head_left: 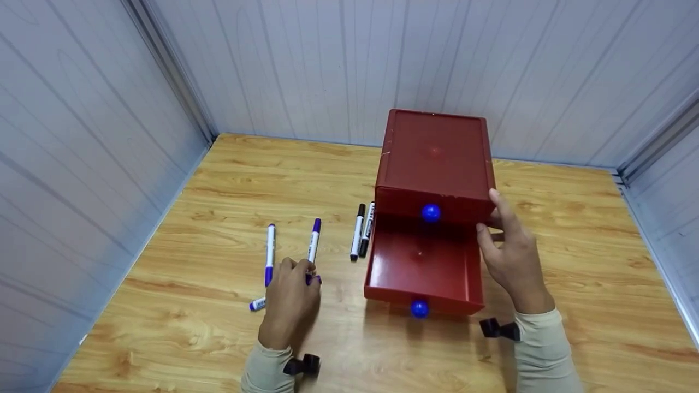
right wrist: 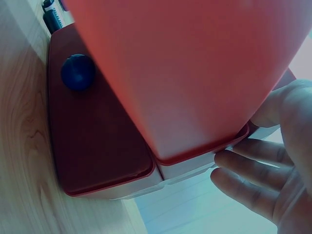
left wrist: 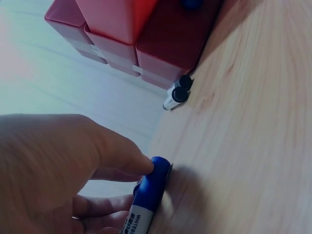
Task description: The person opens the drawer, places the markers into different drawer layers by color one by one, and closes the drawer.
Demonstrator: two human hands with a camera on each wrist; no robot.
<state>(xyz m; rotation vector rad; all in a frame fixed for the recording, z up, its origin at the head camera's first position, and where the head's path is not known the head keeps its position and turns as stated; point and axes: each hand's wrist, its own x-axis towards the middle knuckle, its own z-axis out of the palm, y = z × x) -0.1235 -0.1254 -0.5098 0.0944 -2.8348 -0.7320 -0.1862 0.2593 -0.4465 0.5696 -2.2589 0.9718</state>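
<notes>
My left hand (head_left: 290,297) pinches a blue-capped whiteboard marker (left wrist: 152,187) low over the wooden table; its white tail end (head_left: 258,304) sticks out beyond the hand. Just ahead lies a second purple-capped marker (head_left: 314,243), and another marker (head_left: 271,252) is to the left. My right hand (head_left: 513,254) touches the right side of a red drawer unit (head_left: 437,153), thumb near the front edge, other fingers fairly straight along the side. One drawer (head_left: 420,262) is pulled out beneath the top one, with no contents showing in it.
Two black-capped markers (head_left: 357,232) lie against the left side of the unit. Blue round knobs (head_left: 419,309) stick out from the drawer fronts. In the right wrist view a lower drawer (right wrist: 97,136) is pushed in. Pale panel walls (head_left: 306,65) enclose the table (head_left: 180,338).
</notes>
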